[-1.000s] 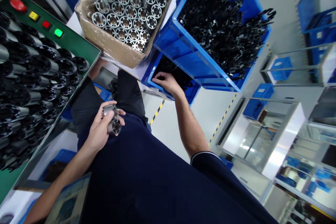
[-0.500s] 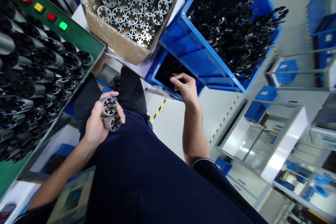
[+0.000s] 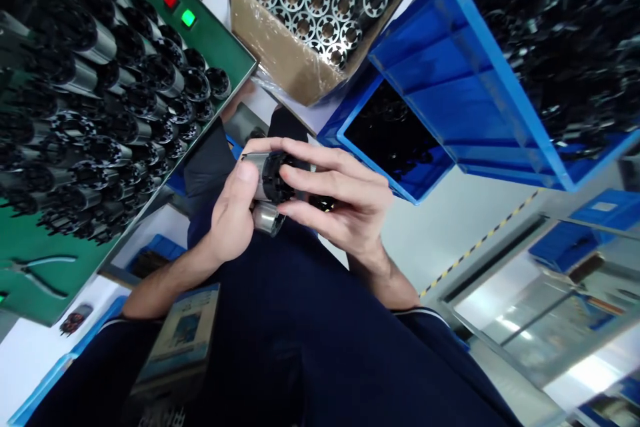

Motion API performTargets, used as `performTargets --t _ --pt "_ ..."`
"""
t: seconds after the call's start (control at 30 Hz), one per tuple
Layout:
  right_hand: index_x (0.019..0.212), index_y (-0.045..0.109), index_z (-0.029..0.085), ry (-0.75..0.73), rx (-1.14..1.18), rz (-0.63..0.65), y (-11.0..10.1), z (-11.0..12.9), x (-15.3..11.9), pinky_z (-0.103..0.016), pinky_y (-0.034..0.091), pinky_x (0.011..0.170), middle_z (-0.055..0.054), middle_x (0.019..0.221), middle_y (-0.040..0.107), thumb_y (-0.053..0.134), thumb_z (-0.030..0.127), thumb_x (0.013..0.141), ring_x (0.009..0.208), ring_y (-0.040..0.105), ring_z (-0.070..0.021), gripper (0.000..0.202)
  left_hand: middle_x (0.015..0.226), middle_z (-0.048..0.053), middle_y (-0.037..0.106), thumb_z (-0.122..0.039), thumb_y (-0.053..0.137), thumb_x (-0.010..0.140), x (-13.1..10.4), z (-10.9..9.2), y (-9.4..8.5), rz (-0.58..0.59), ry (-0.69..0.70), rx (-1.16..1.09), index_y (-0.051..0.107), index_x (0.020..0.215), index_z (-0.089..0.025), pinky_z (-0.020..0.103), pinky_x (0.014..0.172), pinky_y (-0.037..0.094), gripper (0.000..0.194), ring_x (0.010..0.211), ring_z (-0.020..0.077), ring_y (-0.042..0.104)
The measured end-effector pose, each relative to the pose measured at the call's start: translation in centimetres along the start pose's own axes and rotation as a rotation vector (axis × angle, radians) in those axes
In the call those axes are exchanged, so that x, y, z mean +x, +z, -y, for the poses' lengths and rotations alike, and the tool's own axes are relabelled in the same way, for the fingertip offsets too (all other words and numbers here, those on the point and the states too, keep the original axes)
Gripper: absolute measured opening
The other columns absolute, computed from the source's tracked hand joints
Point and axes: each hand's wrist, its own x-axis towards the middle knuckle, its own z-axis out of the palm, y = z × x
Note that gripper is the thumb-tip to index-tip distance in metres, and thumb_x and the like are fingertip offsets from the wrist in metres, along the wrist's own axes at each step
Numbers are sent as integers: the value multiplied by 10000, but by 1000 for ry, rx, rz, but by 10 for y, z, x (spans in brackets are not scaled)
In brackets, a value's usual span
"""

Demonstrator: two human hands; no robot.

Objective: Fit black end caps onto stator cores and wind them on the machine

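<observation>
In front of my dark shirt, my left hand (image 3: 233, 213) is closed around two metal cylinders, an upper one (image 3: 257, 170) and a lower one (image 3: 268, 219). A black plastic ring part (image 3: 275, 177) sits at the right end of the upper cylinder. My right hand (image 3: 345, 193) grips this black part between thumb and fingers, pressed against the cylinder. Another bit of black plastic shows under my right fingers, partly hidden.
A green machine top (image 3: 235, 57) with many black-ended cylinders lies left. A cardboard box (image 3: 280, 57) of metal cylinders stands at the top. Blue bins, one small (image 3: 417, 195) and one large (image 3: 450, 87), hold black parts. Pliers (image 3: 25, 268) lie lower left.
My right hand has left the small blue bin and come to the cylinders in my left hand. A black plastic part now shows on the upper cylinder. The view has shifted.
</observation>
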Motion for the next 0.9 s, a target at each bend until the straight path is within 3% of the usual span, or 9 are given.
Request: performTargets --t 0.13,0.27,0.33,0.43,0.53,0.63,0.73,0.8,0.9 --pt "1615 852 527 -49 -36 -47 -7 13 5 -515 796 1219 11 1644 857 1004 341 1069 1390 907 -333 596 1219 89 833 -842 791 1115 2 -6 4 95 229 152 880 1279 -293 506 1129 734 581 1377 383 798" --pt "1543 897 508 -40 -96 -60 -8 24 8 -494 817 1178 13 1579 891 1012 376 1067 1345 926 -325 508 1311 86 842 -794 669 1211 4 -9 5 210 330 236 889 1278 -281 486 1143 706 562 1361 343 807" --pt "1488 921 468 -42 -113 -62 -6 25 8 -495 830 1131 -11 1514 918 1026 391 1054 1310 937 -326 454 1388 89 839 -755 648 1237 4 -11 5 265 326 264 877 1337 -276 483 1151 698 541 1343 330 820" --pt "1454 915 473 -35 -116 -123 -3 23 8 -520 854 1032 -13 1392 946 1032 483 1042 1231 953 -336 429 1401 94 838 -770 649 1229 3 -12 4 251 295 259 853 1415 -290 486 1103 726 554 1309 336 839" --pt "1444 916 488 -1 -127 -141 -3 23 8 -518 857 997 -7 1344 951 1051 516 1013 1175 948 -327 453 1230 97 840 -856 728 1147 2 -12 3 211 225 233 857 1382 -294 447 876 744 624 1154 341 859" --pt "1418 933 451 5 -141 -102 -9 24 11 -456 845 980 -11 1272 950 1063 461 1008 1116 939 -295 431 1028 89 812 -858 802 1097 4 -11 1 200 184 218 862 1343 -259 379 640 638 650 893 289 821" --pt "1430 926 433 -37 -152 -40 -17 22 14 -430 831 997 -3 1264 947 1036 469 1042 1102 939 -275 405 982 83 813 -842 809 1094 6 -8 -1 235 180 198 852 1387 -236 361 565 568 674 755 247 756" --pt "1437 926 412 -67 -154 -7 -22 20 16 -409 822 988 -3 1231 946 1039 477 1039 1060 932 -259 419 977 92 807 -852 816 1080 6 -7 -2 209 154 196 861 1368 -238 372 598 605 679 839 287 798" --pt "1480 921 384 -58 -151 37 -25 20 19 -395 822 983 -20 1164 920 1055 408 1024 1048 929 -265 476 1035 110 812 -810 791 1113 6 -6 -3 182 132 219 876 1314 -252 423 777 717 599 1109 371 856"
